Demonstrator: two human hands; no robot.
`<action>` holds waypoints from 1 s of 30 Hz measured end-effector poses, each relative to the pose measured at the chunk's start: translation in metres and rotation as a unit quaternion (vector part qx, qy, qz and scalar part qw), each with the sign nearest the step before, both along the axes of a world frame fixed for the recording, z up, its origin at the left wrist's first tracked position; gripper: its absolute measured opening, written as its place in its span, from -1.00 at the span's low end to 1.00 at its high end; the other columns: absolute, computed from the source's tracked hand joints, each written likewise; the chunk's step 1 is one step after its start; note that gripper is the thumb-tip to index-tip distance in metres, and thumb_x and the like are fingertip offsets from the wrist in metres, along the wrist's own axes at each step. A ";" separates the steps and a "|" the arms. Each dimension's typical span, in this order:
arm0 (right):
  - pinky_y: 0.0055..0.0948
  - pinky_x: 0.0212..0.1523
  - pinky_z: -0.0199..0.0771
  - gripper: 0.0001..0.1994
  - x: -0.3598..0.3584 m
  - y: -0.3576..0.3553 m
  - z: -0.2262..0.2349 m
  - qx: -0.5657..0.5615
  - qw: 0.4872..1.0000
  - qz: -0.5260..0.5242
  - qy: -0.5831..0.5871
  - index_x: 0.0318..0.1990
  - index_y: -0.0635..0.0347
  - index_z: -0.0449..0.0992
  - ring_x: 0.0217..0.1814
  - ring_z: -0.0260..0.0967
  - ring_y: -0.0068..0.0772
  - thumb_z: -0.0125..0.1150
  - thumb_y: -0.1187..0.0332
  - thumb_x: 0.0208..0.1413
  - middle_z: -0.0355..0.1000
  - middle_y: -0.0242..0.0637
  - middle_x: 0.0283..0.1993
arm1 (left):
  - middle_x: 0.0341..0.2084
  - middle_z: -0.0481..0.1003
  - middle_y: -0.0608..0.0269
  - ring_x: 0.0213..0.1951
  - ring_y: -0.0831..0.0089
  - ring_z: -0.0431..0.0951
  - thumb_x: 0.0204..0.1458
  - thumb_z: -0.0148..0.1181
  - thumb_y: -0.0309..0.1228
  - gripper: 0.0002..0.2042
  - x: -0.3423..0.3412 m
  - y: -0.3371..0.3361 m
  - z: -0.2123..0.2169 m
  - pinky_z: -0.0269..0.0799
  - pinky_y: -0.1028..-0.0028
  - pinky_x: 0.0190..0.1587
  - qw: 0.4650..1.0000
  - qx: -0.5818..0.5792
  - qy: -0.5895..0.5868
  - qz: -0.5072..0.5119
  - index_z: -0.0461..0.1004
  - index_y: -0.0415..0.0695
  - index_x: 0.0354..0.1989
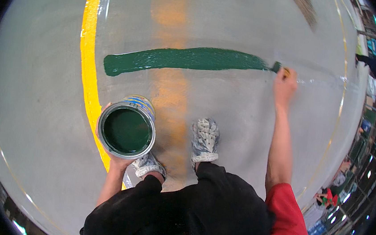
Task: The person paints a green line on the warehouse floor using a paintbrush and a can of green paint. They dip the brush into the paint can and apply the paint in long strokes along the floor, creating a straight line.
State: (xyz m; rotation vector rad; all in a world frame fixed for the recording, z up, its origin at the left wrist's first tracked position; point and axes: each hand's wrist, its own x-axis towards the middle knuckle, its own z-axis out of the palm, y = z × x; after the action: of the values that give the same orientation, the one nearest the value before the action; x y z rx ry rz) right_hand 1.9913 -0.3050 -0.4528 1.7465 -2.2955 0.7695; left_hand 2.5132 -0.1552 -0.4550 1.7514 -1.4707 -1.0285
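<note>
Paintbrush [276, 67] is at the right end of the green stripe [188, 58] on the floor [243, 104]; right grip [285, 83] pinches it at arm's length, probably keeping covered feet [205, 139] off wet paint. Left grip [118, 161] cradles the paint can [127, 131] mouth-up, presumably against spills.

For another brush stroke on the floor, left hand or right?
Probably the right hand: it grips the brush at the right end of the green stripe, while the left hand is busy holding the paint can.

Brush [276, 67] and paint can [145, 105] in separate hands [285, 85]
</note>
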 end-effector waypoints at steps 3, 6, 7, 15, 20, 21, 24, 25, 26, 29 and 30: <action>-0.11 -0.23 0.43 -0.91 0.066 -0.001 -0.011 0.085 0.994 0.046 -0.045 -0.22 0.22 0.50 -0.23 0.45 0.01 0.15 0.40 0.23 0.46 -0.08 -0.26 | 0.41 0.11 -0.05 0.37 0.09 0.23 -0.55 0.75 -0.13 0.30 0.001 -0.014 0.001 0.15 0.11 0.43 0.999 -0.032 0.030 -0.028 -0.05 -0.09 0.43; -0.19 -0.27 0.50 -0.90 0.156 -0.002 -0.014 0.025 0.970 0.207 -0.126 -0.19 0.20 0.51 -0.29 0.50 -0.05 0.25 0.41 0.19 0.47 -0.10 -0.25 | 0.39 0.14 -0.03 0.36 0.10 0.24 -0.54 0.75 -0.10 0.30 0.000 -0.030 0.006 0.14 0.12 0.43 0.995 -0.059 0.067 -0.038 -0.05 -0.12 0.43; -0.24 -0.29 0.52 -0.89 0.179 -0.004 -0.011 0.011 0.962 0.221 -0.162 -0.20 0.22 0.51 -0.32 0.52 -0.11 0.26 0.42 0.19 0.48 -0.11 -0.28 | 0.38 0.15 -0.03 0.36 0.10 0.25 -0.54 0.75 -0.10 0.30 0.000 -0.036 0.009 0.14 0.12 0.43 0.993 -0.070 0.081 -0.048 -0.05 -0.13 0.43; -0.45 -0.45 0.54 -0.82 0.127 -0.028 0.000 0.066 0.936 0.139 -0.316 -0.18 0.31 0.53 -0.44 0.56 -0.49 0.27 0.35 0.26 0.54 -0.27 -0.40 | 0.36 0.17 0.00 0.36 0.13 0.25 -0.54 0.75 -0.11 0.30 0.000 -0.064 0.028 0.14 0.16 0.43 0.991 -0.115 0.040 -0.051 -0.05 -0.14 0.44; -0.33 -0.35 0.50 -0.84 -0.053 -0.001 -0.001 0.059 0.992 -0.043 -0.103 -0.22 0.28 0.55 -0.40 0.53 -0.37 0.26 0.35 0.24 0.55 -0.21 -0.38 | 0.10 0.46 0.13 0.10 0.27 0.49 -0.44 0.71 -0.15 -0.05 -0.015 -0.058 0.027 0.40 0.25 0.20 0.990 -0.134 -0.028 0.018 0.31 -0.18 0.20; -0.30 -0.32 0.49 -0.86 -0.081 0.002 0.001 0.061 0.992 -0.080 -0.079 -0.22 0.27 0.55 -0.36 0.54 -0.29 0.25 0.37 0.23 0.55 -0.17 -0.34 | -0.03 0.58 0.18 -0.03 0.33 0.61 -0.40 0.70 -0.18 -0.23 -0.019 -0.056 0.028 0.53 0.30 0.08 0.990 -0.122 -0.066 0.036 0.51 -0.20 0.07; -0.13 -0.30 0.48 -0.88 -0.113 0.007 0.002 -0.009 0.999 -0.013 0.048 -0.23 0.26 0.54 -0.36 0.49 -0.13 0.22 0.39 0.19 0.52 -0.10 -0.36 | 0.01 0.56 0.16 0.00 0.32 0.57 -0.32 0.66 -0.27 -0.26 -0.030 -0.056 0.037 0.49 0.27 0.12 0.989 -0.066 -0.119 0.061 0.48 -0.23 0.12; -0.13 -0.29 0.48 -0.89 -0.105 0.007 -0.001 0.010 1.000 0.002 0.024 -0.24 0.25 0.54 -0.33 0.49 -0.10 0.20 0.41 0.18 0.50 -0.10 -0.35 | 0.05 0.53 0.13 0.03 0.29 0.55 -0.31 0.65 -0.31 -0.24 -0.034 -0.059 0.041 0.48 0.26 0.14 0.986 -0.071 -0.128 0.086 0.44 -0.24 0.16; -0.12 -0.29 0.47 -0.91 -0.088 0.004 -0.004 0.024 0.999 0.021 0.008 -0.26 0.24 0.53 -0.31 0.48 -0.06 0.18 0.42 0.17 0.49 -0.09 -0.33 | 0.08 0.51 0.09 0.06 0.27 0.53 -0.30 0.64 -0.36 -0.21 -0.038 -0.062 0.046 0.46 0.24 0.16 0.980 -0.094 -0.142 0.098 0.41 -0.24 0.20; -0.13 -0.33 0.47 -0.96 -0.005 0.005 -0.018 0.007 0.978 0.208 -0.005 -0.31 0.19 0.48 -0.32 0.43 -0.09 0.17 0.45 0.10 0.41 -0.13 -0.39 | 0.13 0.47 0.06 0.07 0.26 0.52 -0.29 0.62 -0.42 -0.18 -0.054 -0.075 0.069 0.45 0.30 0.17 0.973 -0.104 -0.086 0.188 0.37 -0.27 0.25; -0.17 -0.31 0.48 -0.97 0.022 0.004 -0.020 -0.017 0.962 0.258 -0.086 -0.34 0.18 0.45 -0.31 0.43 -0.09 0.16 0.46 0.10 0.38 -0.14 -0.40 | 0.14 0.47 0.04 0.08 0.26 0.51 -0.25 0.58 -0.47 -0.21 -0.058 -0.078 0.081 0.44 0.27 0.19 0.967 -0.111 -0.137 0.186 0.36 -0.27 0.26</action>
State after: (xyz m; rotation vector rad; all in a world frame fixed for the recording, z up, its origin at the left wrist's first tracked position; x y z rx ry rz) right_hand 2.0130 -0.3009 -0.4728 2.3842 -1.9089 1.0700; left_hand 2.4548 -0.2337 -0.3735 1.9582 -1.2856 -0.4250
